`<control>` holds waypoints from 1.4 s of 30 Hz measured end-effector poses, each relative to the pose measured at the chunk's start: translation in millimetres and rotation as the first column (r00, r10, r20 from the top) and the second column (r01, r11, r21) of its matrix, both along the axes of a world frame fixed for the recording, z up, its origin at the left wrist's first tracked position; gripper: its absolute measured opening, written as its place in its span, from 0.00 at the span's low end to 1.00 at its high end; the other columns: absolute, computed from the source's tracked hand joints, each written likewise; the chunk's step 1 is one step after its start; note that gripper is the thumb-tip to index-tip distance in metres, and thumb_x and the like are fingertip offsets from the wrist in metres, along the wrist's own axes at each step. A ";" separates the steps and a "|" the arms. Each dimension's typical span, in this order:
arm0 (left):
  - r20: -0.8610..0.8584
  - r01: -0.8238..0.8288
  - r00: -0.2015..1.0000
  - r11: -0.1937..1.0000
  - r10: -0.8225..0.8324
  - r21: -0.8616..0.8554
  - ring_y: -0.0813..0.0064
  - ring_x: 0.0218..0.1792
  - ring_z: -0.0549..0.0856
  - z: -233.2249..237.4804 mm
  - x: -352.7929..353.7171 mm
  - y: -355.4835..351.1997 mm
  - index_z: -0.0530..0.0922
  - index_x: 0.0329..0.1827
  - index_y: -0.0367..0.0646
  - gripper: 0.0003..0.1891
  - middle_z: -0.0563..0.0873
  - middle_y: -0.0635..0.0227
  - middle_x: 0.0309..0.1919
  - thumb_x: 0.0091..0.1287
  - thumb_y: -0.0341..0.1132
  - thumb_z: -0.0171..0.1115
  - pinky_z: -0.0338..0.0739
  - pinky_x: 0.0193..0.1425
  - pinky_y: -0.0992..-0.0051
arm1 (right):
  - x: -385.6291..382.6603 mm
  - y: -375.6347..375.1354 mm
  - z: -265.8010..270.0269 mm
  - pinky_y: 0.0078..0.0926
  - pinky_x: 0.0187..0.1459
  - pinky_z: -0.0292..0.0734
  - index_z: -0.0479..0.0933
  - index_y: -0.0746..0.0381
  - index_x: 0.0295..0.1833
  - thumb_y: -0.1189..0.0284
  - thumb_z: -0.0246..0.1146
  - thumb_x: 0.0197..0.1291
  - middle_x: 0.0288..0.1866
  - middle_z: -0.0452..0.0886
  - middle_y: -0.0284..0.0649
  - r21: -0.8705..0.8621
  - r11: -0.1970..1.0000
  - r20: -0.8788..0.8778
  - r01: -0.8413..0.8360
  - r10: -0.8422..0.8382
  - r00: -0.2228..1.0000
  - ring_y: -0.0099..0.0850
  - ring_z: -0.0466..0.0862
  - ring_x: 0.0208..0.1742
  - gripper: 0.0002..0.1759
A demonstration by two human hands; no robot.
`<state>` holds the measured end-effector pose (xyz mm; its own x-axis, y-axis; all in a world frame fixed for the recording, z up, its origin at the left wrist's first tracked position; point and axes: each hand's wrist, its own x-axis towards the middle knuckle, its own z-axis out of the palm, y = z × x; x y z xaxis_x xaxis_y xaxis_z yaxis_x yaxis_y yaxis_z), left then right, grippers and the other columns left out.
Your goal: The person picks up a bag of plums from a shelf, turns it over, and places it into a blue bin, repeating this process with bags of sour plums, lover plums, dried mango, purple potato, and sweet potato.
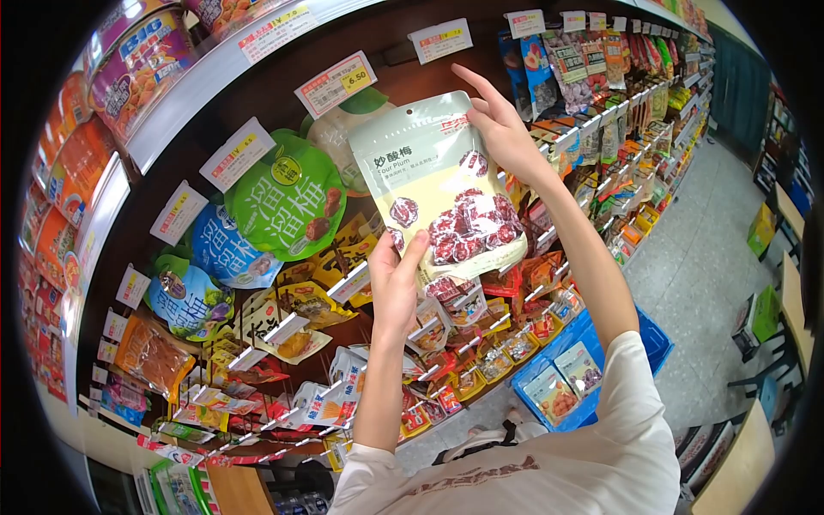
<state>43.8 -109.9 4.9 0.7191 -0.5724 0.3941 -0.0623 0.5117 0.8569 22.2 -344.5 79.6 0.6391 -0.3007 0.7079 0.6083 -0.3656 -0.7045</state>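
Note:
A grey-green and pale yellow bag of sour plums (442,193) is held up in front of the hanging snack racks, its printed front facing me. My left hand (396,279) grips its lower left edge, thumb on the front and the other fingers hidden behind. At the upper right corner, my right hand (502,133) pinches the bag with the thumb in front, while the index finger stretches out past the top edge. Just behind the bag hangs a pale pouch with a green top (343,129), partly covered. To its left hangs a green plum pouch (287,197).
Blue pouches (232,249) and other snacks hang on hooks at left. Price tags (336,83) line the rack. Noodle tubs (142,69) stand on the upper left shelf. A blue crate (635,343) with snack bags (549,395) sits low at right, beside the aisle floor (678,257).

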 end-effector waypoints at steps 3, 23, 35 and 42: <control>0.018 0.003 1.000 0.999 -0.004 0.035 0.80 0.50 0.85 -3.1 2.5 0.3 0.75 0.61 0.32 0.14 0.86 0.62 0.53 0.76 0.29 0.58 0.79 0.56 0.75 | 5.2 1.0 -1.8 0.27 0.67 0.66 0.59 0.52 0.80 0.82 0.47 0.67 0.41 0.82 0.40 -0.007 1.000 0.052 0.007 -0.006 0.999 0.22 0.77 0.42 0.35; -0.023 -0.018 1.000 1.000 0.018 0.019 0.81 0.47 0.84 -4.6 -1.0 -0.7 0.78 0.57 0.33 0.13 0.87 0.64 0.50 0.73 0.29 0.62 0.78 0.54 0.76 | 7.4 3.6 -1.2 0.24 0.60 0.73 0.53 0.51 0.83 0.84 0.44 0.71 0.56 0.81 0.43 -0.056 0.998 -0.003 0.006 -0.006 1.000 0.25 0.80 0.54 0.36; -0.021 -0.020 1.000 1.000 0.020 0.005 0.81 0.47 0.84 -5.3 -2.0 -1.9 0.78 0.57 0.32 0.13 0.87 0.65 0.50 0.74 0.29 0.62 0.78 0.54 0.76 | -4.0 7.0 -4.2 0.23 0.61 0.73 0.54 0.49 0.83 0.80 0.46 0.74 0.56 0.80 0.42 0.045 0.995 0.033 -0.086 0.085 0.996 0.24 0.79 0.56 0.34; 0.033 -0.031 0.999 0.999 0.030 0.021 0.81 0.49 0.84 -8.2 1.7 -2.1 0.77 0.59 0.33 0.14 0.86 0.64 0.52 0.74 0.28 0.61 0.78 0.55 0.76 | -12.5 15.9 0.9 0.22 0.61 0.73 0.55 0.48 0.82 0.80 0.47 0.73 0.56 0.80 0.41 0.053 0.994 0.002 -0.100 0.100 0.995 0.23 0.79 0.56 0.35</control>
